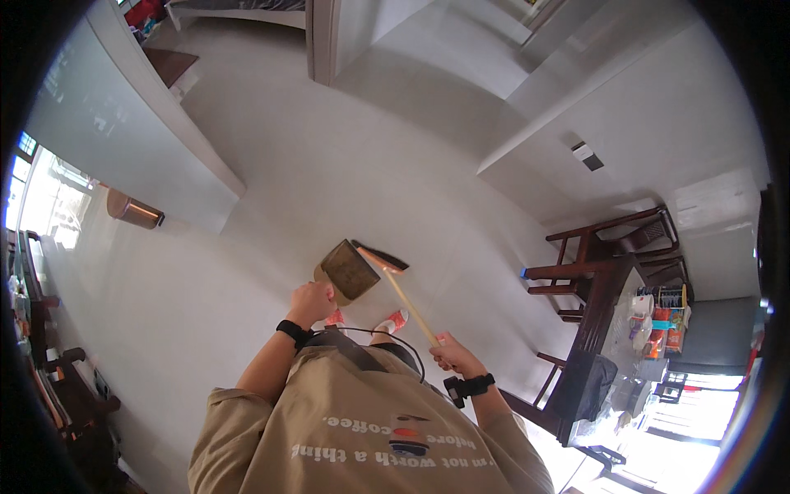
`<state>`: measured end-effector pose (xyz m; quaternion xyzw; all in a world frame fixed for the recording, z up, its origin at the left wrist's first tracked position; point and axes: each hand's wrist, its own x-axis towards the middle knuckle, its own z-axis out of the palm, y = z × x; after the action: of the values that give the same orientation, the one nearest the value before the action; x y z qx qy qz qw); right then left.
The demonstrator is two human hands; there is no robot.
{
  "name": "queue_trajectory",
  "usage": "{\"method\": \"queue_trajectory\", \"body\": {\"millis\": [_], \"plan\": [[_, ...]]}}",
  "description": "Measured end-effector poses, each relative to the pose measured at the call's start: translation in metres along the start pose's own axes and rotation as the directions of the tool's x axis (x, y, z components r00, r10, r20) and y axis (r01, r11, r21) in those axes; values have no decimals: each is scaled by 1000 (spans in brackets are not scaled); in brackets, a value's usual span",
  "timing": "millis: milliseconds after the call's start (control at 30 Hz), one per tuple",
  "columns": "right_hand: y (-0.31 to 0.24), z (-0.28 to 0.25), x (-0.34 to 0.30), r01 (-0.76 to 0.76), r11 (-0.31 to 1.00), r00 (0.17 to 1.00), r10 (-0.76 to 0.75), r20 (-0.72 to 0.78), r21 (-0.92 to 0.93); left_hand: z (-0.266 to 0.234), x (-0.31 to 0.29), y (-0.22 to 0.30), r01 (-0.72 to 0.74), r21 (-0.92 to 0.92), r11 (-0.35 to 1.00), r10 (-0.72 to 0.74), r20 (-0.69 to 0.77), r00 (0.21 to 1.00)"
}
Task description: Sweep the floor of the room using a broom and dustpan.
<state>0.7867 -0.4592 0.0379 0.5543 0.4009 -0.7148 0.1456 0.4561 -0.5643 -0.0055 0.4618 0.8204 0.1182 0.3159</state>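
Note:
In front of my feet, a brown dustpan (349,270) hangs low over or rests on the pale floor; I cannot tell which. My left hand (311,301) is closed above its near side, apparently round its handle, which the hand hides. A broom (401,290) with a light wooden stick slants from the lower right up to the dustpan. Its dark bristles (387,254) lie just beside the dustpan's right edge. My right hand (457,356) is wrapped round the upper end of the stick.
Dark wooden chairs (592,262) and a table (594,329) with several items on it stand to the right. A copper-coloured bin (134,211) is at the left, near a pale wall panel (156,123). Dark wooden furniture (62,395) lines the far left. Doorways open ahead.

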Motion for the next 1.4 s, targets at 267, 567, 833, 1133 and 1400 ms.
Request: {"method": "queue_trajectory", "body": {"millis": [267,567,833,1133,1400], "plan": [[-20,-5,-12,65,981,988,-37,-151,184,-12,-22,-40,-63,2,998,63,20,998],[-145,-11,137,168,972,944,-207,-258,-166,-32,-70,-77,115,-144,983,-136,-148,980],[-137,24,188,90,884,959,-202,-200,-459,-31,-80,-91,189,-183,965,-217,-145,965],[-84,89,73,-41,649,999,50,-11,-760,-37,-64,-105,257,-192,947,-289,-161,944],[-142,29,56,83,912,995,-53,84,-403,-43,-92,-105,273,-196,942,-314,-221,923]]}}
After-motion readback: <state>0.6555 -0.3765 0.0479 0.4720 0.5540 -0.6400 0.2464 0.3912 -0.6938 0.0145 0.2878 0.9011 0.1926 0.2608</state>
